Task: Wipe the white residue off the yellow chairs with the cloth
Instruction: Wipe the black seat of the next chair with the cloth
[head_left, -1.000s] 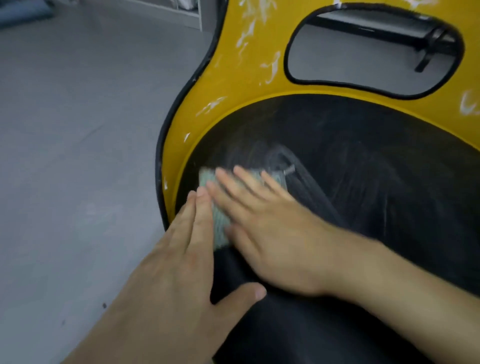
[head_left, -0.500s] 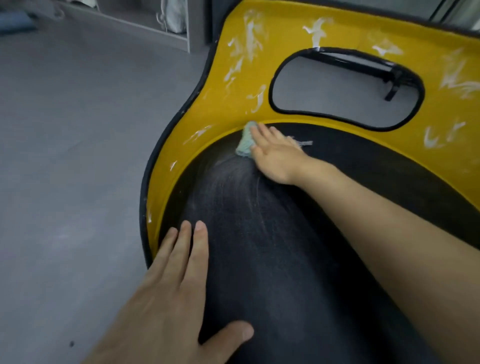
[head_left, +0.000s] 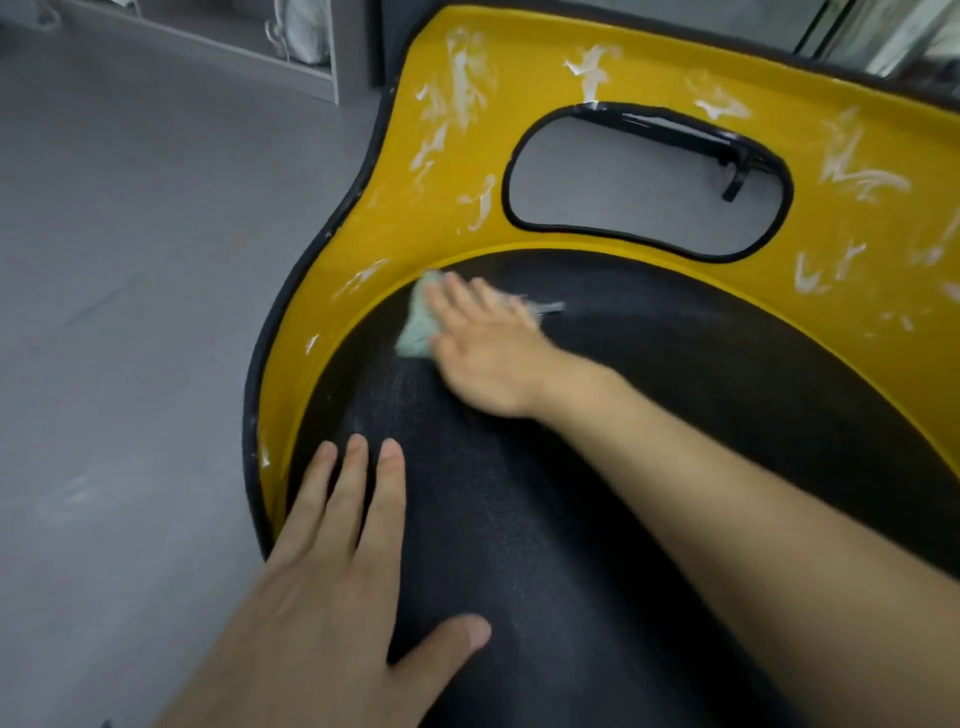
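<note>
The cloth (head_left: 418, 327) is pressed flat under the straight, outstretched fingers of the right hand (head_left: 488, 358); it is not pinched or curled round, only held down by the palm side of the fingers. The pale green cloth is found at the back left of the seat, on the seam where the black seat pad (head_left: 519, 519) meets the yellow chair (head_left: 395, 218), with one edge showing to the left of the fingers. The left hand (head_left: 332, 566) is laid flat on the front of the pad, fingers spread and straight, nothing held, apparently as a brace.

White residue (head_left: 462, 98) is seen in streaks across the yellow back, on both sides of the oval opening (head_left: 644, 192) and down the left rim. The task is judged to be far from finished. A grey floor (head_left: 130, 260) lies beyond.

Several slips can be foreseen. Because the cloth is only pressed, it could be left behind or bunched up if the hand is swept quickly. Residue could be smeared thin rather than lifted if a loaded patch of cloth is reused. Some could be dragged onto the dark pad, where faint pale marks are already visible.
</note>
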